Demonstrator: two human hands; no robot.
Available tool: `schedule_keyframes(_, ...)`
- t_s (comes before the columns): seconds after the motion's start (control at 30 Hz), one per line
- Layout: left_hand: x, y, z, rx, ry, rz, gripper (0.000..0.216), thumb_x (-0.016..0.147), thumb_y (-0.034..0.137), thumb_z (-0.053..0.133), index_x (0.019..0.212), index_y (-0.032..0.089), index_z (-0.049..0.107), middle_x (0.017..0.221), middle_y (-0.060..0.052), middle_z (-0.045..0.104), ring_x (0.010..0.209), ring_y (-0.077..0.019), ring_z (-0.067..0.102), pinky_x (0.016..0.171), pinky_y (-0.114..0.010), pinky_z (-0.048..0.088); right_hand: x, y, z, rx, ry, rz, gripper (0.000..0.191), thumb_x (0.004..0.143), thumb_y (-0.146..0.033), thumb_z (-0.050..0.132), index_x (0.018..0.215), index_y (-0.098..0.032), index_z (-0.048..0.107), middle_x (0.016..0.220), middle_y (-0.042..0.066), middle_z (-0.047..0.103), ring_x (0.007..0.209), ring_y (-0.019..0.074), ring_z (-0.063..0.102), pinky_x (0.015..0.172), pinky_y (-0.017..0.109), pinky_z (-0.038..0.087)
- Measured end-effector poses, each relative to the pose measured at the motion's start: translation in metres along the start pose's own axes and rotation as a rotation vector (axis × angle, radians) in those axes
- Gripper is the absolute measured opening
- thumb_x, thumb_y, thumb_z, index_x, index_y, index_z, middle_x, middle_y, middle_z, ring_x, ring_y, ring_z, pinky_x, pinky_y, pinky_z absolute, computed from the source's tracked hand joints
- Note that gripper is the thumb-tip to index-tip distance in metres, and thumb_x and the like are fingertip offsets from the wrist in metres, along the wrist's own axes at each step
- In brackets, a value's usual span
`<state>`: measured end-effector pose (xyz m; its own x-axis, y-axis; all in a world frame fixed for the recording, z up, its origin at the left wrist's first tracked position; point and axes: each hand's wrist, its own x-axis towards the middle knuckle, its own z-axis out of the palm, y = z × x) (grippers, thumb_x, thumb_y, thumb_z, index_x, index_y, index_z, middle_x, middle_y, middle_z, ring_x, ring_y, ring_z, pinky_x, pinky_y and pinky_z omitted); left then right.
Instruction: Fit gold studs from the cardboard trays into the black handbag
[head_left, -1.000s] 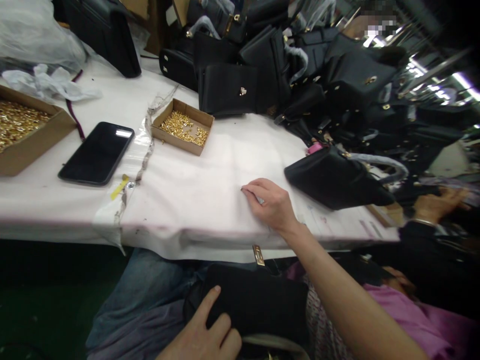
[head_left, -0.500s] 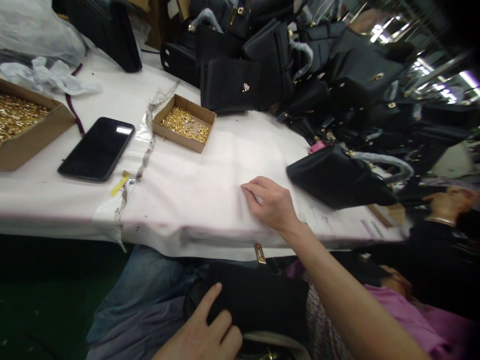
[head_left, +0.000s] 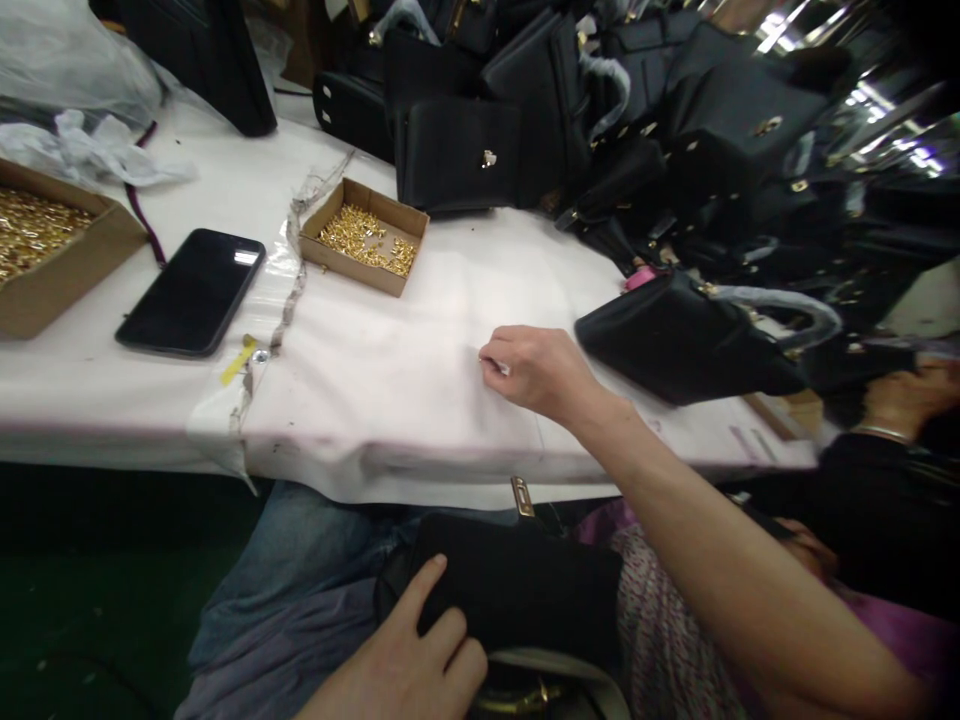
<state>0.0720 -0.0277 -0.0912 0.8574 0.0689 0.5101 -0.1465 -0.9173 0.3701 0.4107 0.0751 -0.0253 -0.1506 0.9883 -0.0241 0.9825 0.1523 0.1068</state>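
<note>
A black handbag (head_left: 532, 575) lies across my lap, a gold slotted metal plate (head_left: 522, 497) sticking up at its far edge. My left hand (head_left: 420, 640) holds it at the near left, index finger stretched along the leather, other fingers curled, thumb hidden. Over the white tabletop, my right hand (head_left: 532, 370) is closed in a pinch; whatever sits between the fingertips is too small to make out. Beyond it, to the left, is a shallow cardboard box (head_left: 352, 268) of small gold metal pieces (head_left: 349, 232).
A phone (head_left: 193, 292) and a larger box (head_left: 71, 270) of gold pieces lie on the left. Black handbags crowd the back and right, one bag (head_left: 675, 340) close beside my right hand. At far right is another person's hand (head_left: 904, 395).
My right hand has moved slightly away from me over the tabletop, its fingers curling tighter. My left hand keeps its place on the handbag. The view has shifted slightly.
</note>
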Motion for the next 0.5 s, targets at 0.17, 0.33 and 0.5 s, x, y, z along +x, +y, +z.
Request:
schedule_keyframes(0.17,0.003,0.001,-0.005,-0.053,0.01,-0.007,0.029,0.105,0.008,0.063,0.078,0.018,0.063,0.076,0.003,0.051,0.082,-0.0198,0.049,0.138,-0.055,0.022,-0.001,0.004,0.004,0.006,0.004,-0.025,0.022,0.1,-0.019,0.061,0.09,-0.023,0.08,0.097,0.006,0.081,0.089,0.0243,0.071,0.063,0.04,0.031)
schedule_keyframes(0.33,0.001,0.0,-0.006,-0.081,0.005,-0.019,0.028,0.104,0.006,0.062,0.08,0.018,0.064,0.077,0.004,0.052,0.084,-0.0194,0.052,0.142,-0.055,0.012,-0.014,0.001,0.001,0.289,0.152,0.11,0.021,0.097,-0.019,0.064,0.089,-0.024,0.083,0.095,0.004,0.082,0.086,0.0224,0.072,0.075,0.038,0.051)
schedule_keyframes(0.5,0.004,-0.001,-0.027,-0.176,-0.11,-0.054,0.024,0.103,0.012,0.068,0.08,0.019,0.066,0.085,0.003,0.057,0.092,-0.0205,0.055,0.144,-0.054,0.005,-0.061,-0.043,-0.046,0.571,0.227,0.204,0.013,0.097,-0.022,0.072,0.091,-0.026,0.083,0.091,0.001,0.082,0.072,0.0183,0.07,0.069,0.036,0.057)
